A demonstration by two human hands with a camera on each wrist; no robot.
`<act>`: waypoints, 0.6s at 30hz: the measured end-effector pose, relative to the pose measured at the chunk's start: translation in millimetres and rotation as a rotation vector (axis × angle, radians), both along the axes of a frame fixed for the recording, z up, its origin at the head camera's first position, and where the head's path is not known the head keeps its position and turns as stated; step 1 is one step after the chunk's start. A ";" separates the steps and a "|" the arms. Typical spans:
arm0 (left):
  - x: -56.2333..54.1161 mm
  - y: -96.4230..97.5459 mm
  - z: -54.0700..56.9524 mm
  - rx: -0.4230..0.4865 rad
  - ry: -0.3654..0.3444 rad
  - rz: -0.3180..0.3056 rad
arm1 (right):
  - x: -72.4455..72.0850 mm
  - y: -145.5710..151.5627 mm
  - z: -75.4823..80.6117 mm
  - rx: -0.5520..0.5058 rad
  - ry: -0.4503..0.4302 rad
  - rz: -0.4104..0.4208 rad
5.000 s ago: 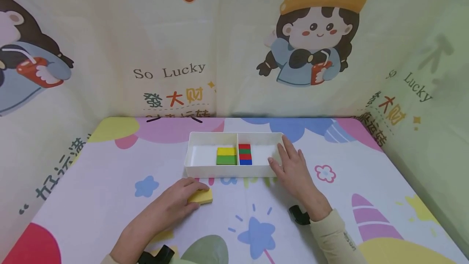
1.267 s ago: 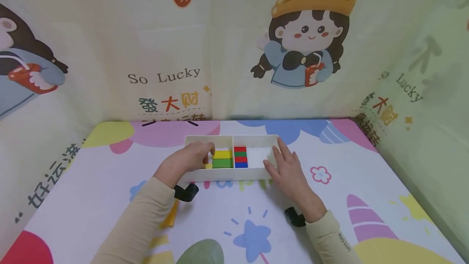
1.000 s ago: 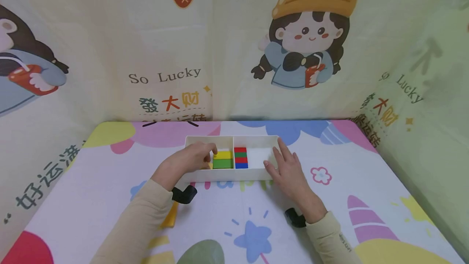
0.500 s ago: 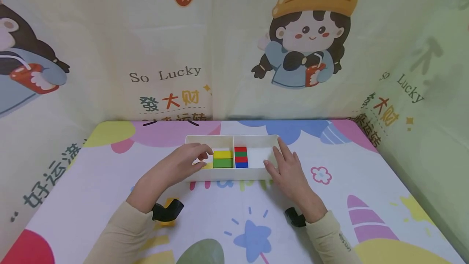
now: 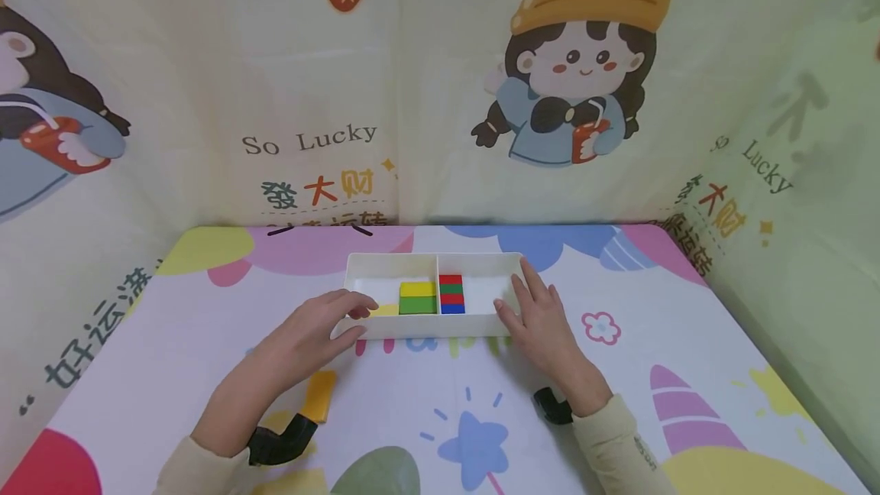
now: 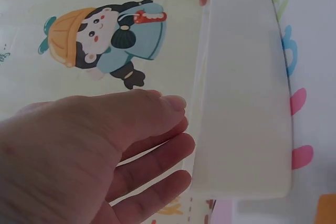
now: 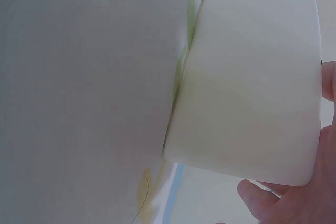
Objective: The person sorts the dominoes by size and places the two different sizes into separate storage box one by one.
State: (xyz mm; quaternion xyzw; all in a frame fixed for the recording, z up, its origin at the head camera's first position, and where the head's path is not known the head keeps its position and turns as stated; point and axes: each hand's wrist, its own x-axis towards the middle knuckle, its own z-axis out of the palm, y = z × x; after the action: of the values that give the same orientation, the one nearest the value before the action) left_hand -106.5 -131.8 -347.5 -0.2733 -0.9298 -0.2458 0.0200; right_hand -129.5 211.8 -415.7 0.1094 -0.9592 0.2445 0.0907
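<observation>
A white two-compartment box [image 5: 392,327] stands mid-table. My left hand [image 5: 305,334] is at its front left corner with thumb and fingers apart and nothing between them; the left wrist view shows the fingertips right at the rim. In the left compartment lie a pale yellow block [image 5: 385,310], a yellow block [image 5: 418,289] and a green block [image 5: 418,305]. Small red, green and blue blocks [image 5: 451,299] line the divider in the right compartment. My right hand [image 5: 546,331] holds the box's right end, its fingers on both sides of the end wall.
An orange block [image 5: 319,397] lies on the table beside my left forearm. Black wrist cameras [image 5: 282,441] sit under both wrists. A printed cloth covers the table [image 5: 536,449], and printed curtains [image 5: 447,98] enclose its back and sides.
My left hand brought the pale yellow block from the table into the left compartment, let go, and drew back toward the front left. The right hand has stayed at the box's right end.
</observation>
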 end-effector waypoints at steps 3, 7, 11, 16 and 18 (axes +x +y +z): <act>7.5 -4.9 -0.3 0.019 0.035 0.009 | -0.5 -0.6 2.7 0.002 0.001 0.001; 16.0 -10.1 -3.8 0.030 0.019 0.025 | 0.0 -0.6 3.7 -0.001 -0.006 -0.003; 22.7 -15.6 -10.0 0.025 -0.030 0.026 | 0.1 -0.8 4.0 0.000 -0.005 -0.002; 27.7 -19.8 -21.6 0.000 -0.133 0.079 | 0.3 -1.6 4.0 0.002 0.010 -0.003; 28.9 -21.2 -26.2 -0.020 -0.165 0.096 | 0.4 -2.0 3.6 0.003 0.015 -0.004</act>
State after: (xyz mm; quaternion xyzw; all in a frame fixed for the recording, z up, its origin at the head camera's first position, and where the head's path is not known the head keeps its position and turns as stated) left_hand -77.7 -153.0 -373.7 -0.2074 -0.9426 -0.2572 -0.0478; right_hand -129.1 209.7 -412.0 0.1096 -0.9590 0.2423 0.0983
